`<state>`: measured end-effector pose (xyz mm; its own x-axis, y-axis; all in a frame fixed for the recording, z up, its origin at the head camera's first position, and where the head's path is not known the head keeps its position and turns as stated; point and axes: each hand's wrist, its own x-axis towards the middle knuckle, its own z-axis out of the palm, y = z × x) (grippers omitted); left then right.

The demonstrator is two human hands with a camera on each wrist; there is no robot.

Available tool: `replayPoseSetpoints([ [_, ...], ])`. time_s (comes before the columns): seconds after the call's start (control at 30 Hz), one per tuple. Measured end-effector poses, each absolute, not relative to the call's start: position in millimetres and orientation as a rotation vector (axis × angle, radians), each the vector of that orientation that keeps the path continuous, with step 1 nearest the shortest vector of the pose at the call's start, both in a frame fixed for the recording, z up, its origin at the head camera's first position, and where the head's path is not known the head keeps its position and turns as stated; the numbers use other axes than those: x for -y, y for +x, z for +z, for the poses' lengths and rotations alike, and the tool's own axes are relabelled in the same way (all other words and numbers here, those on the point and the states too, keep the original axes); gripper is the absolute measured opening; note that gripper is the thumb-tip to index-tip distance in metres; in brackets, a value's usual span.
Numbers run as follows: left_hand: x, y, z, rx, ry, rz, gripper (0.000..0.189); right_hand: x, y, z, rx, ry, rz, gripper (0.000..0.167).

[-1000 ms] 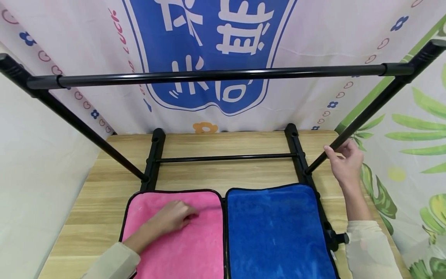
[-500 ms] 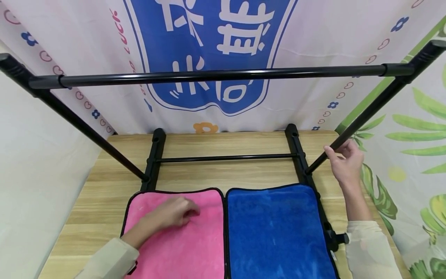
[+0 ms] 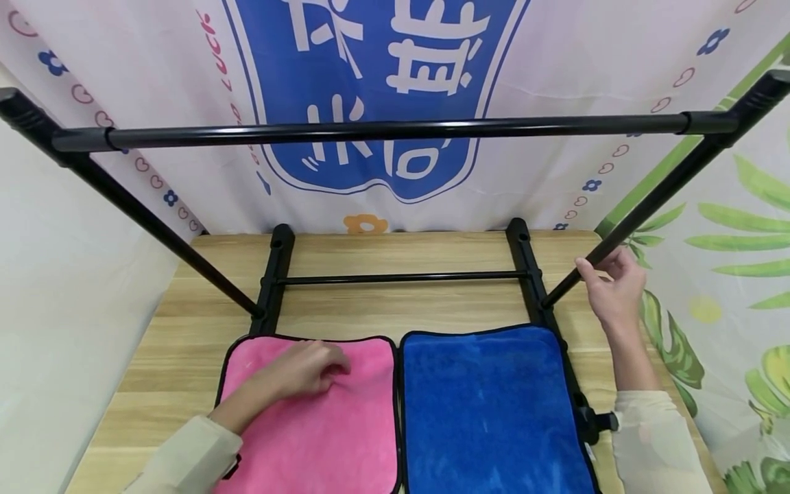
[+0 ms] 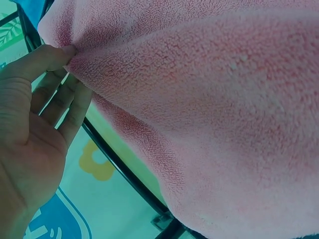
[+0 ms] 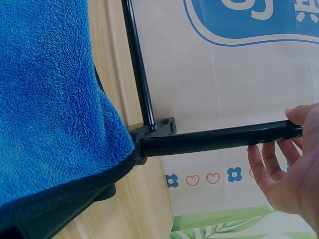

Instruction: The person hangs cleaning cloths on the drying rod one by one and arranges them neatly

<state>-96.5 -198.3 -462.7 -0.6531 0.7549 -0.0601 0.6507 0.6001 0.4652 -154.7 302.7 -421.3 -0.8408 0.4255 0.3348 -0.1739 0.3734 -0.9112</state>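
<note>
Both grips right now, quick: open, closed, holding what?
Left grip: closed, pinching the pink cloth.
Right grip: closed, holding the right black upright pole.

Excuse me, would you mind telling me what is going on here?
A person's left hand pinches a fold of the pink cloth. Their right hand holds the right upright of a black rack standing on a wooden table. The blue cloth is beside the pink one, with neither hand on it.

the red word "luck" (image 3: 214, 44) is on the white cloth (image 3: 574, 62) — big white chinese letters (image 3: 438, 29) are on its blue badge (image 3: 373, 68).
</note>
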Motion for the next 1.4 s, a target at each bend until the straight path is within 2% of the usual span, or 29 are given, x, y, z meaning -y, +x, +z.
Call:
replayPoseSetpoints([
  [0.57, 200, -105, -454, -2.571, 1.127, 0.636, 0.033, -304, -157, -423, 2.123, -0.207, 1.466, 0.016],
  [1.4, 198, -114, -437, -2.603, 1.217, 0.643, 0.032, -301, -155, -421, 2.098, -0.17, 1.45, 0.017],
])
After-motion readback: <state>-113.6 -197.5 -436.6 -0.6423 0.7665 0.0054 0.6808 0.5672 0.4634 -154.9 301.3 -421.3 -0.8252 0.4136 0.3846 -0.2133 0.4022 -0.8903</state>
